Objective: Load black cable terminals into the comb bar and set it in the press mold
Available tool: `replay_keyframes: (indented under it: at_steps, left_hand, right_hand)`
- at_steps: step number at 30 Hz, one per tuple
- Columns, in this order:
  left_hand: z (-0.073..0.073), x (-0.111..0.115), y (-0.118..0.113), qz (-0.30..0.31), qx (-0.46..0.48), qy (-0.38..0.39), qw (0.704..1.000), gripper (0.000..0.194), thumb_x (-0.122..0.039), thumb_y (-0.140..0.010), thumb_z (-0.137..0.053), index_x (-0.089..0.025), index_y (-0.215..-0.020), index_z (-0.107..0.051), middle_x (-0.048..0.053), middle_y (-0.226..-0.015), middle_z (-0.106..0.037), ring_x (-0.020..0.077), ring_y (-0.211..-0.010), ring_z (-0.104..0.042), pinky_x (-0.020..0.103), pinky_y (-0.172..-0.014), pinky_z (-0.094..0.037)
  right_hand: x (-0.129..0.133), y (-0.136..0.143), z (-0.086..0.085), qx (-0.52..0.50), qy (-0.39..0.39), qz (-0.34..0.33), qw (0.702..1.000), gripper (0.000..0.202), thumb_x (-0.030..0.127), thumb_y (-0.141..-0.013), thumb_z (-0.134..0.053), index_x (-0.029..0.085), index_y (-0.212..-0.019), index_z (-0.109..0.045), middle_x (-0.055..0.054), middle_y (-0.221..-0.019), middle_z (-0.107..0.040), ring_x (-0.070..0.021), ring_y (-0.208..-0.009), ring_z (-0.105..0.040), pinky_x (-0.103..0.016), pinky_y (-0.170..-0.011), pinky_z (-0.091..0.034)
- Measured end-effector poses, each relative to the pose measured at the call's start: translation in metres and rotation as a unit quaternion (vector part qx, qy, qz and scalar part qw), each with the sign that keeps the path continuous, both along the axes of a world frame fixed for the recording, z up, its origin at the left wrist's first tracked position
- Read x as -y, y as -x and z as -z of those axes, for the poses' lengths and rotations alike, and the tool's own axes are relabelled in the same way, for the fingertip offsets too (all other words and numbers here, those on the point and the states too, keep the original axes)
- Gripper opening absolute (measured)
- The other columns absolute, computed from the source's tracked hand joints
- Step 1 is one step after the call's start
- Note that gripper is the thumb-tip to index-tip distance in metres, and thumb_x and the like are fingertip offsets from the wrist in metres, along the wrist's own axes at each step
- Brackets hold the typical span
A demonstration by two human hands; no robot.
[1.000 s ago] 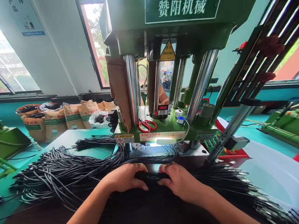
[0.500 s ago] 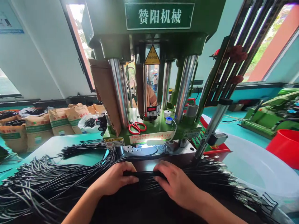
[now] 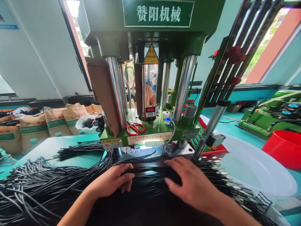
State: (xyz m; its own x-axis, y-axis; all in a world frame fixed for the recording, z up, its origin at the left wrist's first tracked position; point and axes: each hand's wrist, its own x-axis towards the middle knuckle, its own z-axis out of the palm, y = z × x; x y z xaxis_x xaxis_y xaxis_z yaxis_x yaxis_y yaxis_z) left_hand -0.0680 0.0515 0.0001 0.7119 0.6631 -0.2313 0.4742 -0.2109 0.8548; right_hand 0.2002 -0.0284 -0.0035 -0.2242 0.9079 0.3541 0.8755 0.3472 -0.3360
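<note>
The cables [image 3: 149, 180] are thin, black and slightly glossy, running side by side between the two hands as a loose, mostly parallel sheet with a few strands set apart. At the left they fan out into a thick, curving heap on the teal surface [image 3: 50, 146], pale glints along their bends; at the right they end in a spread of light, metallic-looking tips. Lower down everything merges into black, too dark to tell apart. The left hand [image 3: 114, 180] has thumb and fingers closed round the upper strands; the right hand [image 3: 188, 180] is wide, thumb well apart from the fingers, the strands running into the gap and partly hidden by it. Just behind stands the green press [image 3: 98, 23], its front edge and lit lamp [image 3: 154, 143] blocking the way beyond the cables. Scissors [image 3: 135, 126] with red handles and a blue-and-white spool [image 3: 167, 121] lie on its bed, beside upright cardboard [image 3: 101, 91]. A metal post [image 3: 213, 124] leans near the right hand, in front of a white tub [image 3: 249, 172]; paper sacks [image 3: 33, 127] stand far left.
</note>
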Motion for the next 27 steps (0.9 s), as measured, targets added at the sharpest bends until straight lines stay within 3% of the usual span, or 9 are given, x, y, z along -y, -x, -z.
replay_keyframes:
  at_steps: [2,5,7,11,16,20,23,26,27]
  left_hand:
    - [0.001,-0.002,0.003,0.011,0.007,-0.001,1.000,0.032,-0.049,-0.092,-0.041,-0.018,-0.093,-0.047,-0.002,-0.070,-0.061,0.0090,-0.058,-0.046,0.022,-0.057,-0.037]
    - [0.004,-0.006,0.008,0.011,0.038,0.021,0.999,0.034,-0.049,-0.091,-0.043,-0.017,-0.099,-0.046,-0.005,-0.064,-0.051,0.0082,-0.055,-0.039,0.021,-0.054,-0.033]
    - [0.008,-0.008,0.011,0.003,0.063,0.039,0.997,0.036,-0.049,-0.091,-0.044,-0.016,-0.104,-0.044,-0.007,-0.062,-0.046,0.0079,-0.054,-0.035,0.022,-0.052,-0.030]
    - [0.012,-0.009,0.013,0.004,0.045,0.043,0.998,0.038,-0.050,-0.090,-0.047,-0.016,-0.105,-0.044,-0.006,-0.062,-0.047,0.0082,-0.055,-0.035,0.022,-0.053,-0.030]
    - [0.011,-0.009,0.011,0.007,0.030,0.030,0.999,0.039,-0.051,-0.089,-0.046,-0.016,-0.106,-0.046,-0.005,-0.063,-0.050,0.0083,-0.055,-0.036,0.022,-0.054,-0.031]
    - [0.009,-0.008,0.010,0.008,-0.002,0.014,1.000,0.040,-0.052,-0.088,-0.047,-0.017,-0.107,-0.047,-0.004,-0.064,-0.055,0.0086,-0.055,-0.038,0.021,-0.053,-0.032]
    - [0.007,-0.009,0.009,0.016,0.005,0.009,1.000,0.037,-0.052,-0.087,-0.049,-0.017,-0.102,-0.049,-0.003,-0.066,-0.056,0.0083,-0.055,-0.039,0.021,-0.052,-0.031]
    - [0.004,-0.009,0.008,0.017,-0.002,0.015,1.000,0.039,-0.052,-0.086,-0.051,-0.016,-0.101,-0.049,-0.002,-0.066,-0.057,0.0084,-0.055,-0.041,0.021,-0.052,-0.032]
    - [0.003,-0.008,0.008,0.016,-0.001,0.017,1.000,0.040,-0.053,-0.086,-0.051,-0.016,-0.101,-0.049,-0.002,-0.066,-0.057,0.0086,-0.055,-0.041,0.021,-0.053,-0.033]
  right_hand:
    - [-0.002,0.026,-0.001,-0.007,-0.032,-0.004,0.999,0.032,0.034,-0.082,-0.060,0.019,-0.111,-0.060,-0.008,-0.102,-0.064,-0.0259,-0.097,-0.056,-0.041,-0.089,-0.043]
    - [-0.011,0.034,0.009,0.036,-0.038,0.023,0.998,0.017,0.017,-0.084,-0.052,0.021,-0.097,-0.063,-0.004,-0.087,-0.066,-0.0234,-0.084,-0.059,-0.037,-0.081,-0.045]
    - [-0.013,0.008,0.018,0.062,-0.021,0.058,0.996,0.022,0.008,-0.080,-0.051,0.020,-0.093,-0.063,-0.005,-0.088,-0.067,-0.0239,-0.084,-0.062,-0.036,-0.078,-0.046]
    - [-0.003,-0.077,0.022,0.104,0.002,0.144,0.984,0.026,0.009,-0.075,-0.053,0.017,-0.097,-0.065,-0.010,-0.096,-0.070,-0.0300,-0.091,-0.063,-0.044,-0.082,-0.046]
    - [0.011,-0.132,0.018,0.179,-0.101,0.175,0.963,0.025,0.012,-0.077,-0.053,0.020,-0.098,-0.065,-0.008,-0.097,-0.070,-0.0302,-0.099,-0.059,-0.047,-0.092,-0.040]
    - [0.016,-0.121,0.018,0.195,-0.067,0.132,0.970,0.028,0.005,-0.073,-0.050,0.021,-0.089,-0.065,-0.006,-0.090,-0.070,-0.0274,-0.091,-0.062,-0.047,-0.091,-0.041]
    - [0.021,-0.092,0.010,0.170,-0.129,0.147,0.966,0.030,0.003,-0.077,-0.045,0.021,-0.094,-0.062,-0.007,-0.092,-0.068,-0.0261,-0.093,-0.059,-0.048,-0.098,-0.034]
    - [0.023,-0.076,0.002,0.146,-0.070,0.045,0.986,0.025,0.004,-0.082,-0.043,0.023,-0.072,-0.056,0.000,-0.071,-0.063,-0.0188,-0.073,-0.059,-0.041,-0.097,-0.035]
    - [0.022,-0.079,0.001,0.153,-0.062,0.060,0.984,0.023,0.006,-0.083,-0.045,0.023,-0.073,-0.056,0.000,-0.072,-0.064,-0.0193,-0.074,-0.059,-0.040,-0.093,-0.038]
